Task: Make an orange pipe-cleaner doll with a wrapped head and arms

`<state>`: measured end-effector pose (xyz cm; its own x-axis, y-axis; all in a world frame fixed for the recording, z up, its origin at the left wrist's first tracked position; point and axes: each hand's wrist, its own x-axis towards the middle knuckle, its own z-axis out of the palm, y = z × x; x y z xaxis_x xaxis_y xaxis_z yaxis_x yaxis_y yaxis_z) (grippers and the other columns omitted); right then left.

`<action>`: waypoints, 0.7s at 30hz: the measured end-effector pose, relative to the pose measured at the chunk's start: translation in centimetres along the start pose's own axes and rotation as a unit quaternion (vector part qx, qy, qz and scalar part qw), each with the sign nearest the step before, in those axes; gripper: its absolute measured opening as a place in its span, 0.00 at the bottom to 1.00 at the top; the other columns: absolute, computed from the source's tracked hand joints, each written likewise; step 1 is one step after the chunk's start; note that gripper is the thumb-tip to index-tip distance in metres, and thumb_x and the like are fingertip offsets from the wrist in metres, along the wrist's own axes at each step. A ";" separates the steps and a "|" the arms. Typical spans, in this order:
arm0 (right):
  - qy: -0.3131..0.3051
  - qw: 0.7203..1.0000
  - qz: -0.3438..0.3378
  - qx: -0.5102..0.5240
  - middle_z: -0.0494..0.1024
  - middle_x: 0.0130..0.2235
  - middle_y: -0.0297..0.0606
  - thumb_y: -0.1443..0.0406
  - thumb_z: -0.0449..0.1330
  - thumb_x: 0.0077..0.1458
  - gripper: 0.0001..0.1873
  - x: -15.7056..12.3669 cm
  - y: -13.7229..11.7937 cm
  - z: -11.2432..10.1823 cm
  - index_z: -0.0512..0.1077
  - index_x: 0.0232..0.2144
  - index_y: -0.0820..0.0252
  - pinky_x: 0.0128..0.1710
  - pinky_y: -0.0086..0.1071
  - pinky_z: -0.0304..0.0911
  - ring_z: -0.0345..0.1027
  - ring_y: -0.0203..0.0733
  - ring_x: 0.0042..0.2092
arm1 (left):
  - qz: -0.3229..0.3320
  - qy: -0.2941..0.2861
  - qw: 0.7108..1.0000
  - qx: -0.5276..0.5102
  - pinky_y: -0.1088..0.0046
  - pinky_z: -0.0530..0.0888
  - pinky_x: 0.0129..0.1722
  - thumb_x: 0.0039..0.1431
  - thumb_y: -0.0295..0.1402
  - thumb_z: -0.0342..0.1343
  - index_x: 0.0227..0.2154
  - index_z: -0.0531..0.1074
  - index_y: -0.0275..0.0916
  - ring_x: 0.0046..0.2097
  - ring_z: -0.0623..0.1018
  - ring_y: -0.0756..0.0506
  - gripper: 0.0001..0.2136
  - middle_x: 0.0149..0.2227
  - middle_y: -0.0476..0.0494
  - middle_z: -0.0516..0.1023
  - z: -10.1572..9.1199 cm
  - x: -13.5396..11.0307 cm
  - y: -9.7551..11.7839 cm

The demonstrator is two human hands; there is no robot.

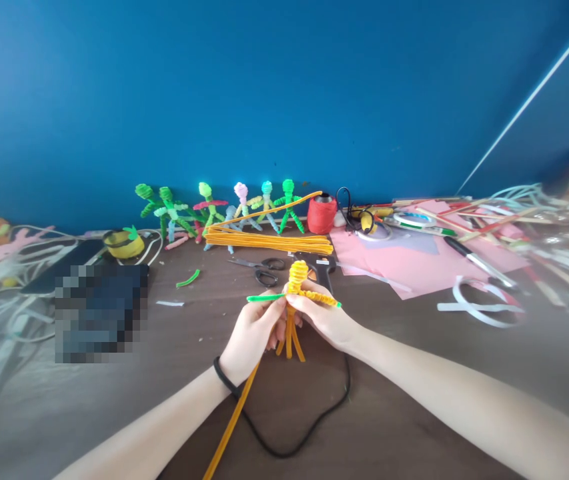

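Both my hands grip a small pipe cleaner figure [298,276] over the middle of the table. Its head and one arm are coiled in yellow-orange, and a bare green stem sticks out to the left. Several orange strands hang below it. My left hand [257,327] is closed, pinching the figure at the base of the green arm. My right hand [325,321] is closed on the figure's other side, under the coiled arm. A long orange pipe cleaner [234,423] trails from beneath my left hand toward the near edge. The fingertips partly hide the figure's middle.
Behind my hands lie black scissors [264,272], a black glue gun [321,267] and a bundle of orange pipe cleaners [274,240]. Several finished figures [288,203] lean against the blue wall. Pink paper [379,257] lies right, a pixelated dark object [107,307] left. A black cord [309,437] loops in front.
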<state>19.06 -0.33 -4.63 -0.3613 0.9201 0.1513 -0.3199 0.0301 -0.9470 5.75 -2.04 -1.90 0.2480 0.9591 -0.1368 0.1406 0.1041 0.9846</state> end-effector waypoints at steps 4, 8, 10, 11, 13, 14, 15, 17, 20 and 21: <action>-0.007 1.000 0.003 0.008 0.64 0.23 0.29 0.63 0.54 0.50 0.06 0.0 0.3 -0.2 0.64 0.28 0.61 0.23 0.26 0.54 0.58 0.30 0.23 | 0.010 0.013 1.000 0.002 0.81 0.55 0.13 0.53 0.41 0.47 0.17 0.62 0.36 0.14 0.59 0.56 0.15 0.13 0.53 0.61 0.0 0.1 -0.4; -0.006 1.000 0.004 0.018 0.65 0.23 0.30 0.64 0.54 0.51 0.05 0.0 0.3 -0.2 0.64 0.28 0.61 0.23 0.27 0.55 0.59 0.30 0.23 | 0.010 0.023 1.000 0.013 0.81 0.56 0.13 0.53 0.40 0.47 0.17 0.62 0.36 0.14 0.59 0.56 0.15 0.13 0.53 0.61 0.0 0.0 -0.4; -0.006 1.000 0.006 0.022 0.65 0.22 0.30 0.64 0.54 0.51 0.05 0.0 0.2 -0.2 0.65 0.27 0.61 0.23 0.26 0.55 0.59 0.30 0.23 | 0.004 0.028 0.999 0.016 0.81 0.56 0.13 0.53 0.40 0.47 0.17 0.63 0.36 0.14 0.58 0.56 0.15 0.13 0.53 0.61 0.0 0.0 -0.4; -0.006 1.000 0.007 0.024 0.65 0.22 0.30 0.64 0.54 0.51 0.05 0.0 0.2 -0.2 0.65 0.27 0.61 0.23 0.26 0.55 0.59 0.31 0.23 | 0.002 0.028 0.999 0.018 0.81 0.56 0.13 0.53 0.40 0.46 0.17 0.63 0.36 0.14 0.58 0.56 0.15 0.13 0.53 0.61 0.0 0.0 -0.4; -0.009 1.000 0.008 0.025 0.65 0.22 0.30 0.65 0.54 0.51 0.05 0.0 0.2 -0.2 0.65 0.27 0.62 0.23 0.26 0.55 0.59 0.30 0.23 | -0.001 0.028 0.999 0.021 0.81 0.56 0.13 0.53 0.40 0.46 0.17 0.62 0.35 0.14 0.58 0.56 0.15 0.12 0.53 0.61 0.0 -0.1 -0.3; -0.010 1.000 0.008 0.026 0.65 0.22 0.30 0.65 0.54 0.51 0.05 0.0 0.2 -0.1 0.65 0.27 0.62 0.23 0.26 0.55 0.59 0.30 0.23 | -0.002 0.027 0.999 0.023 0.81 0.56 0.13 0.53 0.40 0.46 0.17 0.62 0.35 0.14 0.58 0.56 0.15 0.12 0.53 0.61 0.0 -0.1 -0.3; -0.010 1.000 0.009 0.027 0.65 0.22 0.30 0.65 0.54 0.51 0.04 0.0 0.2 -0.1 0.65 0.27 0.62 0.23 0.26 0.55 0.59 0.30 0.23 | -0.003 0.026 0.999 0.023 0.81 0.56 0.12 0.53 0.40 0.46 0.17 0.62 0.35 0.14 0.58 0.56 0.15 0.12 0.53 0.61 0.0 -0.1 -0.3; -0.011 0.999 0.009 0.030 0.64 0.22 0.30 0.65 0.54 0.51 0.04 0.0 0.2 -0.1 0.65 0.27 0.62 0.23 0.26 0.55 0.59 0.30 0.23 | -0.006 0.025 0.999 0.021 0.81 0.56 0.12 0.53 0.40 0.47 0.17 0.62 0.35 0.13 0.58 0.56 0.15 0.12 0.53 0.61 0.1 -0.1 -0.1; -0.008 0.999 0.008 0.039 0.65 0.23 0.30 0.65 0.55 0.51 0.04 0.0 0.1 -0.1 0.65 0.30 0.61 0.24 0.26 0.56 0.60 0.30 0.24 | -0.005 0.030 0.999 0.020 0.82 0.56 0.12 0.53 0.40 0.47 0.18 0.65 0.35 0.13 0.59 0.56 0.15 0.12 0.54 0.60 0.0 -0.1 0.1; -0.003 0.999 0.006 0.042 0.66 0.24 0.30 0.65 0.56 0.51 0.04 0.0 0.0 0.0 0.65 0.31 0.60 0.24 0.26 0.56 0.60 0.30 0.24 | -0.001 0.029 0.999 0.021 0.82 0.56 0.12 0.53 0.40 0.46 0.19 0.66 0.34 0.13 0.58 0.56 0.15 0.12 0.54 0.60 0.0 -0.1 0.2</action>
<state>19.07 -0.30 -4.63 -0.3718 0.9175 0.1415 -0.3870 -0.0147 -0.9219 5.75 -2.15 -1.73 0.1926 0.9726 -0.1305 0.1813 0.0954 0.9788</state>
